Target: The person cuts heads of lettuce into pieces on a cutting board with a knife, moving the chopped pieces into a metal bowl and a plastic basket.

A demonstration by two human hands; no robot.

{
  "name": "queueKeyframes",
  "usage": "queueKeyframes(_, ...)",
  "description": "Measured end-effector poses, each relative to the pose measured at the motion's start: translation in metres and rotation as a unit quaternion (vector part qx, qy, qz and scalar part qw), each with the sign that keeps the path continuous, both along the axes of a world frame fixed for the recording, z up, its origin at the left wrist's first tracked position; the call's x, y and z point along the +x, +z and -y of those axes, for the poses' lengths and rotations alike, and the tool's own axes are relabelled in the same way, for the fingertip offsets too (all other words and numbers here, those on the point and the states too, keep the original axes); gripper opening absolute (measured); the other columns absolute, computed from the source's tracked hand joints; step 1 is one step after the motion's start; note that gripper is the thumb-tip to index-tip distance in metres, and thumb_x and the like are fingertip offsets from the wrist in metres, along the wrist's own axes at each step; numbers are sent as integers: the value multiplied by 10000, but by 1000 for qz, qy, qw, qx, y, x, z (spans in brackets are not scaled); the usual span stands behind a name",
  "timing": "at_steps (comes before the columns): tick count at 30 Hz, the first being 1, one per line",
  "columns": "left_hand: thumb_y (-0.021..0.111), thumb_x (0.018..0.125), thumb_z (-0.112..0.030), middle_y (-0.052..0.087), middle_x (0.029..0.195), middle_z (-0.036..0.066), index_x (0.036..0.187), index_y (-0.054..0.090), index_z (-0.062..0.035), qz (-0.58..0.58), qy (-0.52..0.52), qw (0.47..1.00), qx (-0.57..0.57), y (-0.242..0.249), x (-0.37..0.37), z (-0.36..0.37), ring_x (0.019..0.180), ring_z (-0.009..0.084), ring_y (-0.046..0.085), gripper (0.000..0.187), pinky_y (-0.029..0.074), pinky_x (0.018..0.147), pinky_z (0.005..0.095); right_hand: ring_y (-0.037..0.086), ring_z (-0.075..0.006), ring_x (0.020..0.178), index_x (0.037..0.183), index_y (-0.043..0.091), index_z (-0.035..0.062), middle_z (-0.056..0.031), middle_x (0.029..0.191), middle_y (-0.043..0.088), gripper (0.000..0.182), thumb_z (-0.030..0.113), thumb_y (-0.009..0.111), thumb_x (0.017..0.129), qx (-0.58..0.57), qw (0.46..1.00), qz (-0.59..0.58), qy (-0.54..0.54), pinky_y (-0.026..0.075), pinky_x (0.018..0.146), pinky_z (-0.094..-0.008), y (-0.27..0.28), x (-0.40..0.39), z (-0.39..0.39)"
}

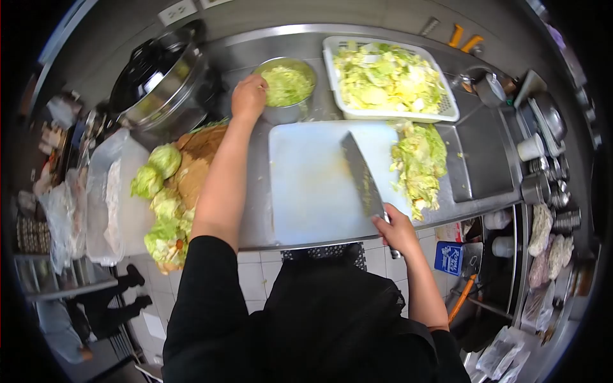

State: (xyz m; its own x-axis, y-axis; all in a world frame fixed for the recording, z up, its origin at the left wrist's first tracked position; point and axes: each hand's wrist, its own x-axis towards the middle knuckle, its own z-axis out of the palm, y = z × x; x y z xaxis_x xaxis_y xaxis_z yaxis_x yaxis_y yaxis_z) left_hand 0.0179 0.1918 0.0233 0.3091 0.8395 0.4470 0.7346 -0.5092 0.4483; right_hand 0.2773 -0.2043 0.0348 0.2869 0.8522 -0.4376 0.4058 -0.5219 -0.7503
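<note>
My right hand [397,230] is closed round the handle of a broad kitchen knife [362,177]. Its blade lies over the right part of a white cutting board [306,185], with green bits stuck to it. Reaching far forward, my left hand [249,97] is at the left rim of a round metal pot [288,115], fingers curled over the edge. Shredded lettuce [287,86] fills the pot. Beside the board on the right lies a heap of lettuce leaves [420,163]. Behind it stands a white basket [391,117] full of cut lettuce [383,80].
Lettuce heads [165,161] lie with brown paper [198,159] to the left, near a clear plastic bin [128,191]. A large lidded cooker [156,80] stands back left. A sink [482,163] is at right. Another person's legs [115,297] show lower left.
</note>
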Motion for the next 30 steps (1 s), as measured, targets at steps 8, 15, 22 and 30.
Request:
queueKeyframes(8,600,848,-383,689,1120,138,1076,711,-137,-22,191,976,-102,59,-120,57,1042,346,645,354,507,903,417,631,-300,515,1196,563,68,-174,614,624,334,208,626,899,-25,994,103,-15,498,543,-413,-13,-9,13)
queueKeyframes(15,614,805,-672,667,1150,236,1252,622,-37,-227,212,906,-287,88,-290,62,1105,352,635,777,491,941,439,641,-449,765,1216,558,73,-253,764,651,382,228,642,877,1,986,165,36,502,693,-489,-29,-5,12)
queueKeyframes(22,784,706,-550,415,1457,264,1466,373,-57,-280,352,854,-262,51,-282,112,1210,394,558,995,481,984,428,651,-408,683,1223,557,64,-240,705,639,385,223,632,881,-1,988,153,23,501,641,-462,-26,-6,12)
queueKeyframes(30,807,684,-240,568,1285,246,1355,490,-26,-191,248,928,-202,65,-314,102,1141,379,592,773,483,969,406,638,-350,563,1237,559,69,-193,619,626,391,230,625,887,-12,990,139,11,495,577,-434,-17,-10,12)
